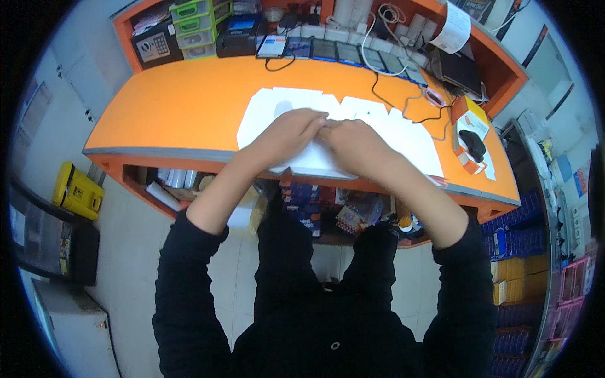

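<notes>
A white card sheet with notched, flap-like edges (pixel 409 135) lies spread on the orange desk, under both hands. My left hand (pixel 295 133) rests over its middle, fingers bent and drawn together. Against it, from the other side, comes my right hand (pixel 356 143), also closed, with the fingertips of both hands meeting. Whatever sits between the fingers is hidden by the hands. A shadow falls on the sheet beyond my left hand.
Several phones or tablets (pixel 324 49) line the back of the orange desk (pixel 170 104), with cables among them. At the right, a dark object lies on an orange-and-white box (pixel 467 135). A black printer (pixel 241 34), green-framed drawers (pixel 192 28) and a safe (pixel 157 49) stand back left.
</notes>
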`<state>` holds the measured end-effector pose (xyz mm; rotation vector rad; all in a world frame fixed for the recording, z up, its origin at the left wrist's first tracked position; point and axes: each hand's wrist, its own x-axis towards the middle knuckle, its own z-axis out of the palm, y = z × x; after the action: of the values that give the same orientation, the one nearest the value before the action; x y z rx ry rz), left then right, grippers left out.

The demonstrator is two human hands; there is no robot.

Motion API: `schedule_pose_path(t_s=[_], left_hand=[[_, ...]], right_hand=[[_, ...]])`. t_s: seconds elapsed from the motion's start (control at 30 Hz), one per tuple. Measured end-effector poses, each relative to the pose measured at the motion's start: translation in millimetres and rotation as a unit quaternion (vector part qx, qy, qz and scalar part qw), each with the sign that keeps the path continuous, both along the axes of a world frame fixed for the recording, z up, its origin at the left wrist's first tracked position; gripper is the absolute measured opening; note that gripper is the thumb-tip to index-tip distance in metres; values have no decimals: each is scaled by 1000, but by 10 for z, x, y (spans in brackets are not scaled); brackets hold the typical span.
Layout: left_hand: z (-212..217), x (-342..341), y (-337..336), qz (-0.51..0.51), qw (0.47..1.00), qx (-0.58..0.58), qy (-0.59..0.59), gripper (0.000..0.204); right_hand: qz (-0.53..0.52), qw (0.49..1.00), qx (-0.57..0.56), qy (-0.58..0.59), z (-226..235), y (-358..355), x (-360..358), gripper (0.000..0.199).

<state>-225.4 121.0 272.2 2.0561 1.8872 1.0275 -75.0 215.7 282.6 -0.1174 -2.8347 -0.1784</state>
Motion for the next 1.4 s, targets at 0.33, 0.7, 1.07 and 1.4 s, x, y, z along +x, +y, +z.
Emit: schedule_pose_path(t_s=[0.33,0.7,1.07,1.4], left_hand=[[-125,32,-61,9,995,60,82,34],[-165,68,-21,51,992,90,78,28],[-205,63,-15,54,988,108,98,25],[361,336,149,14,953,66,296,33]], right_hand=[[-167,978,-68,-102,504,711,-11,27],[-121,984,88,-101,291,569,159,20],[-177,948,-203,-169,447,1166,575,42],[-191,922,-207,-266,367,1480,382,60]])
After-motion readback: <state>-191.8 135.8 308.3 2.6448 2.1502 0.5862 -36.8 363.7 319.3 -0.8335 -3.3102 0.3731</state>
